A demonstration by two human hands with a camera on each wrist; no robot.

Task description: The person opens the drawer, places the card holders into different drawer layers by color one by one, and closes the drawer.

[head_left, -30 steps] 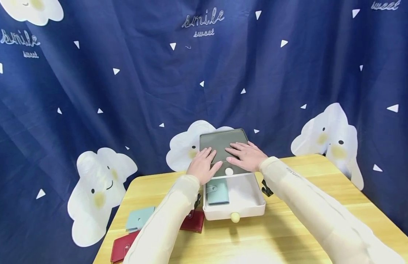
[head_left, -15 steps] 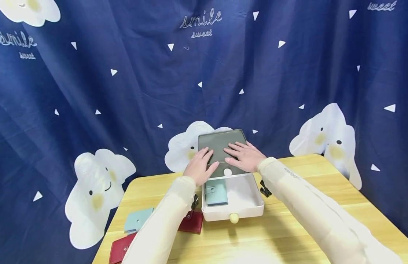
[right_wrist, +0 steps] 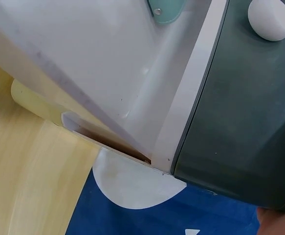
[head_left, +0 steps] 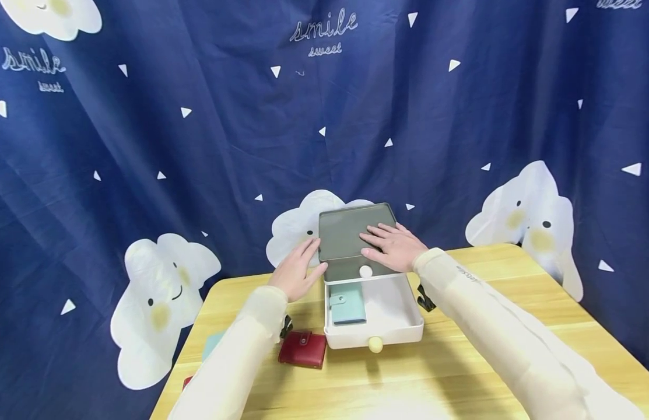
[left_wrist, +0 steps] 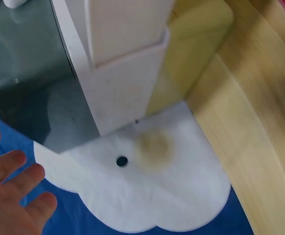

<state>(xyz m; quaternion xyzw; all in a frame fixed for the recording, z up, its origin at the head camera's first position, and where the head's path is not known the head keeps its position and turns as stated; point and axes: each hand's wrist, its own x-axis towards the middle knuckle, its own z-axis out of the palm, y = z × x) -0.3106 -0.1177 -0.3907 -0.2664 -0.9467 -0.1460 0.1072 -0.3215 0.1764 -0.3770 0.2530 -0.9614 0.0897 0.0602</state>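
The dark-red, leather-like rectangular wallet (head_left: 302,351) lies on the near side of the left hand (head_left: 294,273), whose empty fingers are apart, while the right hand (head_left: 395,249) lies straight-fingered over the grey-green-topped white box (head_left: 347,230).

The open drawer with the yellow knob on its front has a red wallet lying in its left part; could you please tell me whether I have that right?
Not quite: the wallet lying in the left part of the open drawer is light blue, not red, as the head view shows. The yellow knob is indeed on the drawer's front.
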